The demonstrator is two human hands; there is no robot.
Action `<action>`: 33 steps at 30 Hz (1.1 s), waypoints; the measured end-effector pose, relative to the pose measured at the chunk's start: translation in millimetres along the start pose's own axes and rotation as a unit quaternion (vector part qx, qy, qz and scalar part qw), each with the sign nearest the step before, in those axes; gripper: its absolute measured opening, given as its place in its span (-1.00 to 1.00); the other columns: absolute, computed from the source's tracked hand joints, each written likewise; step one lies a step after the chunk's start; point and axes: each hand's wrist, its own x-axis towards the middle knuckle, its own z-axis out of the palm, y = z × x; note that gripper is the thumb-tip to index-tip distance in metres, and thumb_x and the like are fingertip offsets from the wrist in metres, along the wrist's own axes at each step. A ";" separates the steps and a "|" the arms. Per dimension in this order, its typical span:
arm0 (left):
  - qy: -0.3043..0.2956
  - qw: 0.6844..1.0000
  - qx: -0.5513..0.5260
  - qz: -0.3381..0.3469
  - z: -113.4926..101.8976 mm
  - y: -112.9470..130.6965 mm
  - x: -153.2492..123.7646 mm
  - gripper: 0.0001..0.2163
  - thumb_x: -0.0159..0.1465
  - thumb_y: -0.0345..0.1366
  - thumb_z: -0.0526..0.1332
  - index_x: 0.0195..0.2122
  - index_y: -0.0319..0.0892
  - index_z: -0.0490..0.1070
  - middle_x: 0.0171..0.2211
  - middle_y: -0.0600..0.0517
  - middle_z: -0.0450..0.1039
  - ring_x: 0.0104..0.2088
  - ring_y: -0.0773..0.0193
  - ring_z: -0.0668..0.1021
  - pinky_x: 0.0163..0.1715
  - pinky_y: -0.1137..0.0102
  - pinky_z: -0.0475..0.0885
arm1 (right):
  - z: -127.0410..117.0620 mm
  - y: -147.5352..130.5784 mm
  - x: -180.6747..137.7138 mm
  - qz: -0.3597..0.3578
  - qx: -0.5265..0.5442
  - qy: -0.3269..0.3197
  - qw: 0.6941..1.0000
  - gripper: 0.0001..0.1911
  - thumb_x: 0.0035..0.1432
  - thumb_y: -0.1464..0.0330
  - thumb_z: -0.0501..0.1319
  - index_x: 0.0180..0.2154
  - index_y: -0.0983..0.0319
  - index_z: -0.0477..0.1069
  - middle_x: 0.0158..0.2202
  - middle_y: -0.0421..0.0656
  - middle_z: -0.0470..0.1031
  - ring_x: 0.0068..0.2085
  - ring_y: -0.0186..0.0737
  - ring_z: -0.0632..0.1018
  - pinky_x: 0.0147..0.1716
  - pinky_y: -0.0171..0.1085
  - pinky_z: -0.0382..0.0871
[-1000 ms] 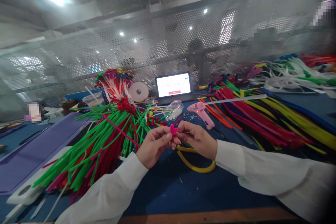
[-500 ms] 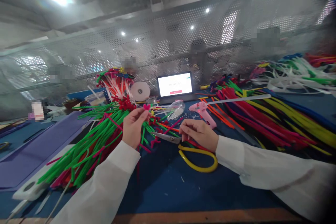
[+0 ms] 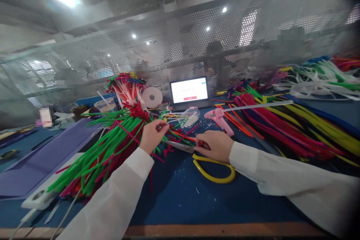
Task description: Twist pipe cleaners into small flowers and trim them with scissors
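A perforated screen (image 3: 174, 45) stands behind the far edge of your blue surface (image 3: 180, 202), with a lit display (image 3: 189, 90) near that edge. Your left hand (image 3: 154, 135) is right of the green stems (image 3: 112, 153) massed toward the left edge; its thumb and fingertips are drawn together, but I cannot tell whether they pinch anything. Your right hand (image 3: 215, 145) curls with its fingertips at 1 orange stem (image 3: 184, 136) mid-surface; whether it grips that stem, I cannot tell. The scissors (image 3: 186, 148) lie between your 2 hands, blades toward the left edge, 1 yellow loop toward the near edge.
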 end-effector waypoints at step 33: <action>-0.134 0.853 0.419 0.279 35.8 40.4 -30.9 -0.84 0.10 -0.51 -0.01 -0.30 -0.24 0.24 -0.38 -0.07 0.31 -0.28 0.16 0.34 -0.30 0.32 0.26 | 0.8 9.6 4.9 -0.054 -0.150 0.176 0.971 -0.75 0.16 0.40 -0.09 -0.41 0.29 0.32 -0.54 -0.11 0.35 -0.42 -0.24 0.36 -0.43 -0.29 0.10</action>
